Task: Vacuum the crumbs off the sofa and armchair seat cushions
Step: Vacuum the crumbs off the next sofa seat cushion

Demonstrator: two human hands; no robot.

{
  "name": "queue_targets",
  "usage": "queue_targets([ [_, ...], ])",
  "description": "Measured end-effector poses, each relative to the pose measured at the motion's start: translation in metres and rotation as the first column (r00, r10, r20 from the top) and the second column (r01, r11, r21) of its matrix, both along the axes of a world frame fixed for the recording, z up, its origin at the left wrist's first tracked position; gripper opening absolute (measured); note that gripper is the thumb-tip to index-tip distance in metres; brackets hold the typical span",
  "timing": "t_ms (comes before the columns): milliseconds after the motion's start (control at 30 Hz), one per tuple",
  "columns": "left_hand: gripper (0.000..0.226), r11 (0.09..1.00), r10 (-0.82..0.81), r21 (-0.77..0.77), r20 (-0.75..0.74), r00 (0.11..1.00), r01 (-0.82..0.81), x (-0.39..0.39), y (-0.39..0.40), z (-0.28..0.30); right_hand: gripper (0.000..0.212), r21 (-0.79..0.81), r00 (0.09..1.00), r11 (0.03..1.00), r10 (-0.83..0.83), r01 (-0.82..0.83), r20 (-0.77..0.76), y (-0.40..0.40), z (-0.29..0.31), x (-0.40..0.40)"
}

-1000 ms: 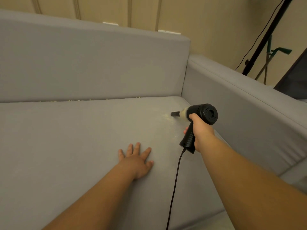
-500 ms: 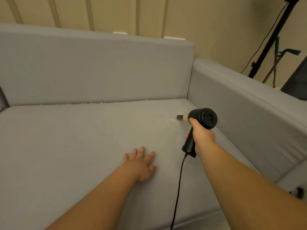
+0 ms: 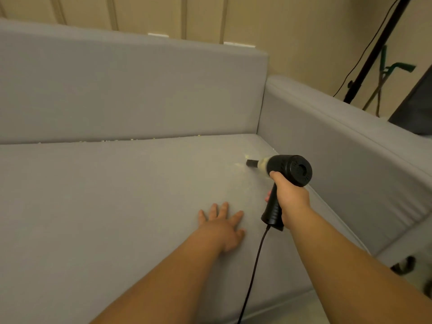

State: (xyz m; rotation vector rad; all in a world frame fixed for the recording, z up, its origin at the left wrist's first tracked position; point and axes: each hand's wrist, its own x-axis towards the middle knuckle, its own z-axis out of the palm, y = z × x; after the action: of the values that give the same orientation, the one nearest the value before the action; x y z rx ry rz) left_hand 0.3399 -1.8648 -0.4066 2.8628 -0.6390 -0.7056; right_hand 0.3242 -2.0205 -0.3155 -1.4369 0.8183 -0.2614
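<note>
My right hand (image 3: 289,199) grips the handle of a small black handheld vacuum (image 3: 288,170). Its narrow nozzle points left and touches the grey sofa seat cushion (image 3: 105,206) near the back right corner. Pale crumbs (image 3: 240,163) lie scattered right at the nozzle tip. More crumbs (image 3: 131,140) line the seam under the back cushion. My left hand (image 3: 222,226) rests flat on the seat, fingers spread, a little in front of the vacuum.
The vacuum's black cord (image 3: 253,274) hangs from the handle down over the seat's front edge. The sofa's back cushion (image 3: 131,90) and right armrest (image 3: 350,146) wall in the corner. A black stand (image 3: 374,50) and a green-handled tool (image 3: 395,67) stand behind the armrest.
The vacuum nozzle has shifted slightly right, toward the armrest corner, over the crumb patch. My left hand stays pressed flat on the cushion. The camera view has shifted a little.
</note>
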Motion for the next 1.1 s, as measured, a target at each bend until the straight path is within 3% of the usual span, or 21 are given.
queue_targets([
  [267,0.065,0.999,-0.017,0.034,0.026,1.000,0.016,0.007,0.004,-0.014,0.045,0.014,0.984,0.985,0.171,-0.170,-0.044,-0.012,0.006,-0.002],
  [467,0.066,1.000,-0.010,0.010,0.028,1.000,0.010,0.006,0.010,-0.012,0.027,-0.005,1.000,1.000,0.024,-0.024,0.011,0.000,0.000,-0.013],
  [733,0.065,1.000,-0.018,0.020,0.009,1.000,0.018,0.009,0.021,-0.010,0.034,0.020,0.987,0.987,0.160,-0.160,0.003,0.006,0.010,-0.022],
  [833,0.065,1.000,-0.025,0.007,-0.002,1.000,0.025,0.010,0.019,-0.007,0.029,-0.038,0.994,0.994,0.099,-0.098,0.036,0.001,0.008,-0.024],
  [933,0.066,1.000,-0.019,0.003,-0.007,1.000,0.019,0.009,0.019,-0.007,0.028,0.029,0.998,0.998,0.053,-0.054,0.044,-0.001,0.004,-0.029],
  [1100,0.067,1.000,-0.022,0.020,0.002,1.000,0.022,0.009,0.019,-0.009,0.030,0.048,0.995,0.994,0.095,-0.097,0.037,-0.010,0.011,-0.034],
])
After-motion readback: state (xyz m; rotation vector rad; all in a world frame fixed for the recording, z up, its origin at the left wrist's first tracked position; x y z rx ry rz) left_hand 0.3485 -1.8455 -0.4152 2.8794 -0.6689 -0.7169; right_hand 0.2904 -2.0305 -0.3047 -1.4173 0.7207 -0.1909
